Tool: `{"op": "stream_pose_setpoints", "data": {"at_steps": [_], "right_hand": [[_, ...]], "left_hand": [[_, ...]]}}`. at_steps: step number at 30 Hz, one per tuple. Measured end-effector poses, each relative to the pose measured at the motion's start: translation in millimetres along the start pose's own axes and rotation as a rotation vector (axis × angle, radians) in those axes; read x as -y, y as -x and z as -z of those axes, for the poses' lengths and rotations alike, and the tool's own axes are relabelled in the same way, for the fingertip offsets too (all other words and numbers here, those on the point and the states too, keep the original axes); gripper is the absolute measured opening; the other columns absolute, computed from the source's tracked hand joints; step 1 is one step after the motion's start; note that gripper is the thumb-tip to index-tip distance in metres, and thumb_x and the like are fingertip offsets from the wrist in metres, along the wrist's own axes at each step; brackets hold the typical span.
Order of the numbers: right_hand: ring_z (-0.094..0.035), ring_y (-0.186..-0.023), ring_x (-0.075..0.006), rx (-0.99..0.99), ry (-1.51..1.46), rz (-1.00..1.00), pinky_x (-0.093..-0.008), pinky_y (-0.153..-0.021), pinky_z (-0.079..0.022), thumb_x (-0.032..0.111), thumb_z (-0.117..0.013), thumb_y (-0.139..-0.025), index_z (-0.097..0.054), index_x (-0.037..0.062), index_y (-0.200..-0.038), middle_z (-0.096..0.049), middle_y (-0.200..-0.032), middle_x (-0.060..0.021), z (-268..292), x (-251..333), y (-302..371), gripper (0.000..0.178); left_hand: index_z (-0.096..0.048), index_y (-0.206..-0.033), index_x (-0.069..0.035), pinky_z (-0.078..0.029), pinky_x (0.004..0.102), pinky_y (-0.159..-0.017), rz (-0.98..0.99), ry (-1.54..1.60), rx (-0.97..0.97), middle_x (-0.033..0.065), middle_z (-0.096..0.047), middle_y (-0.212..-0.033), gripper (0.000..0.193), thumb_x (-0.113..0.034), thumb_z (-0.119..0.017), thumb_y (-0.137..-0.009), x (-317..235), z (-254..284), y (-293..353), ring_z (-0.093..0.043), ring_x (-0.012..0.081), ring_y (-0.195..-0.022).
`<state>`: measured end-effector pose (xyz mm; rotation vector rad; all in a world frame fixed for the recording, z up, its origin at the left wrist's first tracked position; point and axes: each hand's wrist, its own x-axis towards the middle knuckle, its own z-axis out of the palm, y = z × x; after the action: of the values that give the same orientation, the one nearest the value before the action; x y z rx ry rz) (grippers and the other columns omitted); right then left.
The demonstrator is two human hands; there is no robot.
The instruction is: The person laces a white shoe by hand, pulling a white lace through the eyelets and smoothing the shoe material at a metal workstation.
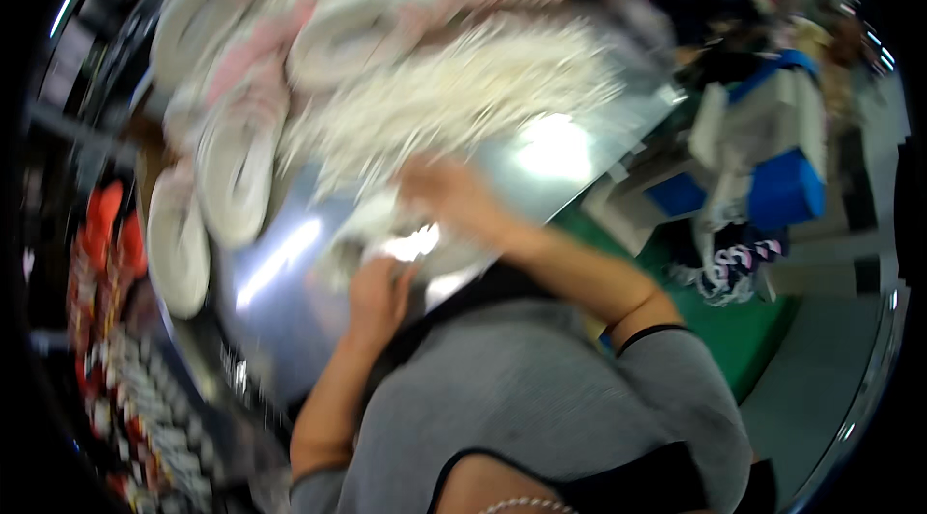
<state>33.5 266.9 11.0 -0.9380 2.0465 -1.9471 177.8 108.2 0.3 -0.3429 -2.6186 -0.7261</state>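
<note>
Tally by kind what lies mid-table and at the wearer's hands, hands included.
Left hand and right hand: 2
Heap of cream strands: 1
Blurred pale mass between the hands: 1
Total: 4
Pink-and-white pieces are left out: too blurred to count.

ok so the strands point(473, 94) are heaped on the surface point(299, 316), shoes point(241, 171) left and behind them, boxes point(787, 191) off past the right edge

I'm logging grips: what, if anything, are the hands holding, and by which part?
The left hand and right hand are at a whitish thing, perhaps a shoe; blur hides whether or where they grip it.
</note>
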Motion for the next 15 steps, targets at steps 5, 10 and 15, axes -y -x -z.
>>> {"op": "stream_pose_setpoints", "data": {"at_steps": [5,10,15], "right_hand": [[-0.064,-0.082,-0.0101,-0.149,-0.175,-0.027,-0.0253,-0.077,-0.051,0.008,-0.068,-0.087,-0.068,-0.0011,-0.100,-0.070,-0.088,-0.0048,35.5,57.2,-20.9,0.015],[-0.060,-0.083,-0.0066,0.180,-0.258,-0.394,-0.0234,-0.074,-0.049,0.008,-0.069,-0.087,-0.067,0.0003,-0.096,-0.066,-0.087,-0.0012,-6.7,35.7,13.7,0.011],[-0.058,-0.078,-0.0064,0.247,-0.152,-0.429,-0.0222,-0.071,-0.047,0.007,-0.068,-0.087,-0.065,0.0019,-0.092,-0.063,-0.080,0.0006,-9.4,29.0,8.1,0.008]], "left_hand": [[-0.050,-0.115,0.000,-0.051,0.0377,-0.078,0.161,0.221,0.085,0.0165,-0.063,-0.103,0.041,-0.008,-0.074,-0.084,-14.7,20.6,2.4,-0.064,0.0303,-0.091],[-0.036,-0.137,0.001,-0.051,0.0349,-0.087,0.546,0.491,0.166,0.0202,-0.059,-0.119,0.062,-0.008,-0.071,-0.086,-39.6,41.1,-23.7,-0.064,0.0256,-0.103],[-0.043,-0.134,0.000,-0.053,0.0363,-0.080,0.618,0.474,-0.001,0.0243,-0.063,-0.114,0.054,-0.020,-0.069,-0.090,-27.4,18.6,-22.9,-0.069,0.0295,-0.093]]}}
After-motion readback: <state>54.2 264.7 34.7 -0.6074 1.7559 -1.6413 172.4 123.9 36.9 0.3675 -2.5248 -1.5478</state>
